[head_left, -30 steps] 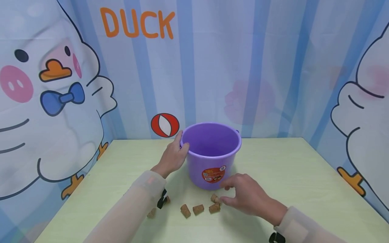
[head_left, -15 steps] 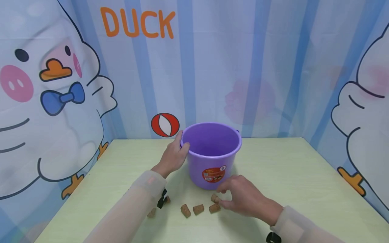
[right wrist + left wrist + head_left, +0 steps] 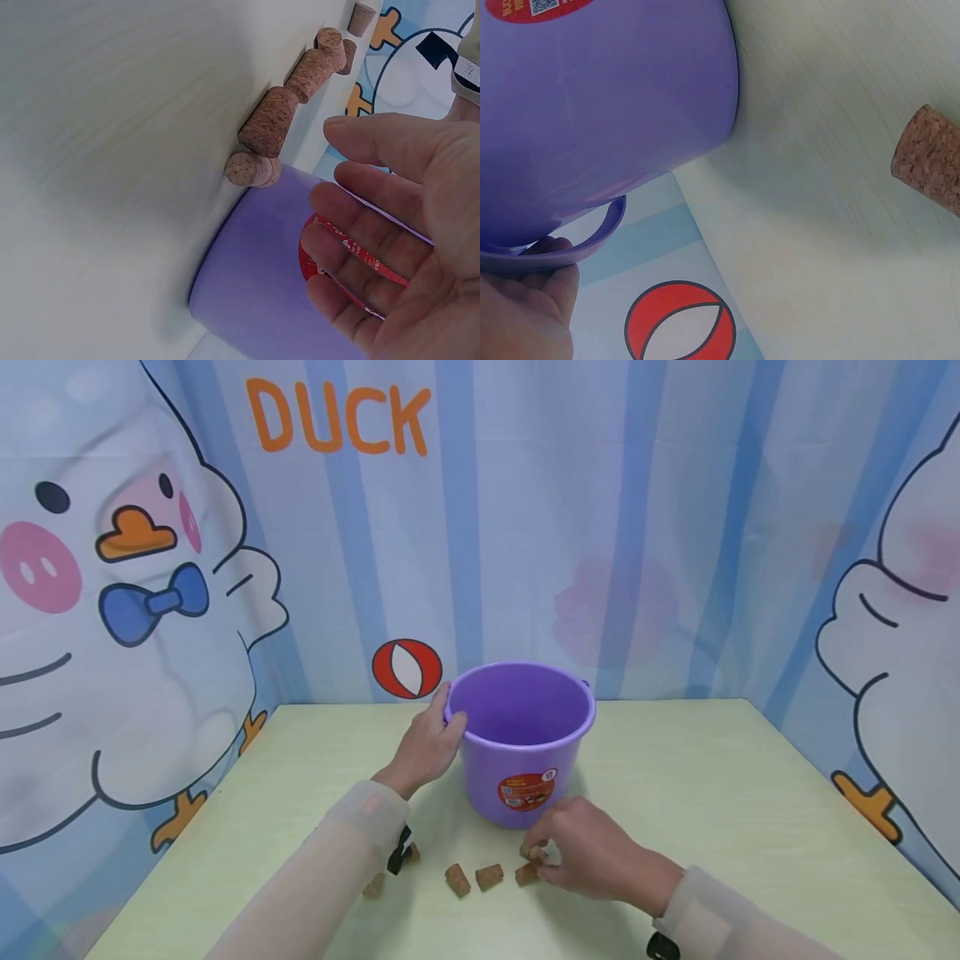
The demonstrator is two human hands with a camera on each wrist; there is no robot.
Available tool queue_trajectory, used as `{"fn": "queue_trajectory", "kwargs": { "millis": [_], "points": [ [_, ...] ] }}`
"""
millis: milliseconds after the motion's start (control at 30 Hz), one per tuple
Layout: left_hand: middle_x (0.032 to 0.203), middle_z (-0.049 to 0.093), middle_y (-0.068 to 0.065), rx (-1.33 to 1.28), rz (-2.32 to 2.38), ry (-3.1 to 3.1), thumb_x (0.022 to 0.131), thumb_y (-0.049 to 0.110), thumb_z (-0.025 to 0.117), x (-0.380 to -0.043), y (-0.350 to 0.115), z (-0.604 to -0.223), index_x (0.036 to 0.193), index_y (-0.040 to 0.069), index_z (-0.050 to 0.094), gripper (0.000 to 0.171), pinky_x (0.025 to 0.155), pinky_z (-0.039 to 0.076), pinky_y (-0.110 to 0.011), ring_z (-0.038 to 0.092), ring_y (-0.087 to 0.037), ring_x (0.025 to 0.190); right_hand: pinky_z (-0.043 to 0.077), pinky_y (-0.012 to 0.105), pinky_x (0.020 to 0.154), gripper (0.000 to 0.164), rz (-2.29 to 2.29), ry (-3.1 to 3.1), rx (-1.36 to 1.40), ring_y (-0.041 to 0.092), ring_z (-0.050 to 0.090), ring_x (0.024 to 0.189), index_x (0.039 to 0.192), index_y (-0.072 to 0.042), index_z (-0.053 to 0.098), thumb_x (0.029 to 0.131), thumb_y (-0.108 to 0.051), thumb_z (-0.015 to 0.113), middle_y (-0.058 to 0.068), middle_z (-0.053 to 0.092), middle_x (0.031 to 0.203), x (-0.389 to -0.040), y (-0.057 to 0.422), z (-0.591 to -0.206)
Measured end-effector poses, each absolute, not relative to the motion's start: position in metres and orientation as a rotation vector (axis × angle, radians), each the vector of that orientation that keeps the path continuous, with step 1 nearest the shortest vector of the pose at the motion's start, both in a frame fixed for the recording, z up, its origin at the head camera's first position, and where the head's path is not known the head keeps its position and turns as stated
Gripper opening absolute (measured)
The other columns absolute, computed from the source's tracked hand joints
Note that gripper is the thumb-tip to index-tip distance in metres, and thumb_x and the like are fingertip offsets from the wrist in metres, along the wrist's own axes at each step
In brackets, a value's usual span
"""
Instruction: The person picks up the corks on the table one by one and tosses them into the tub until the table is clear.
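A purple bucket (image 3: 483,781) with a red label stands upright on the table. My left hand (image 3: 426,747) holds its rim at the left, fingers curled over the edge in the left wrist view. Several corks (image 3: 489,877) lie in front of the bucket. Over the rightmost corks is my right hand (image 3: 596,856), thumb and index finger apart and partly covering them. In the right wrist view its fingers are loosely bent, with a gap to the light cork (image 3: 249,170) by the bucket and the darker cork (image 3: 268,124) beside it.
The pale table (image 3: 720,793) reaches back to a curtain (image 3: 525,527) printed with ducks. Two more corks lie by my left sleeve (image 3: 322,860), one of them a pale cork (image 3: 373,886) partly behind it. Black straps are at both wrists.
My right hand has moved left and slightly down over the rightmost corks, its thumb and index finger now nearer them. The left hand and the bucket have not moved.
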State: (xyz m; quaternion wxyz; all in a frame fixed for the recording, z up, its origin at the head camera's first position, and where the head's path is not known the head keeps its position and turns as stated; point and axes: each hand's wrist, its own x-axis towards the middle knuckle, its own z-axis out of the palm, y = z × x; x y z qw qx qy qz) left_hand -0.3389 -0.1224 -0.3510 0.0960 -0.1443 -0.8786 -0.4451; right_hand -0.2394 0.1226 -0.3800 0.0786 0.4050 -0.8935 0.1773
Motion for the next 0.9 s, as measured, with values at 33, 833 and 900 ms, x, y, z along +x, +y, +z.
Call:
{"fn": "queue_trajectory", "kwargs": {
  "millis": [33,833,900],
  "points": [
    [0.162,0.039,-0.011,-0.425,-1.316,-2.603,0.104,0.033,0.038,-0.339,-0.122,-0.351,0.165,0.009,0.014,0.070,0.116,0.038,-0.051,0.045,-0.029,0.143,0.054,0.037,0.083,0.010,0.526,-2.674,1.220,0.007,0.066,0.083,0.082,-0.022,0.078,0.079,-0.017,0.087,-0.015,0.073,0.084,-0.240,0.122,-0.380],
    [0.162,0.039,-0.012,-0.418,-1.298,-2.610,0.103,0.035,0.038,-0.338,-0.122,-0.350,0.165,0.008,0.014,0.072,0.117,0.037,-0.051,0.045,-0.029,0.143,0.042,0.027,0.068,0.036,0.396,-2.622,1.298,0.001,0.043,0.061,0.060,-0.023,0.057,0.078,-0.016,0.087,-0.017,0.056,0.062,-0.243,0.109,-0.391],
    [0.161,0.039,-0.012,-0.421,-1.300,-2.608,0.103,0.036,0.038,-0.338,-0.122,-0.349,0.165,0.008,0.014,0.072,0.117,0.037,-0.051,0.045,-0.029,0.143,0.042,0.028,0.068,0.037,0.379,-2.620,1.298,0.002,0.042,0.061,0.059,-0.022,0.056,0.078,-0.016,0.087,-0.017,0.054,0.062,-0.243,0.108,-0.392]
  ]
}}
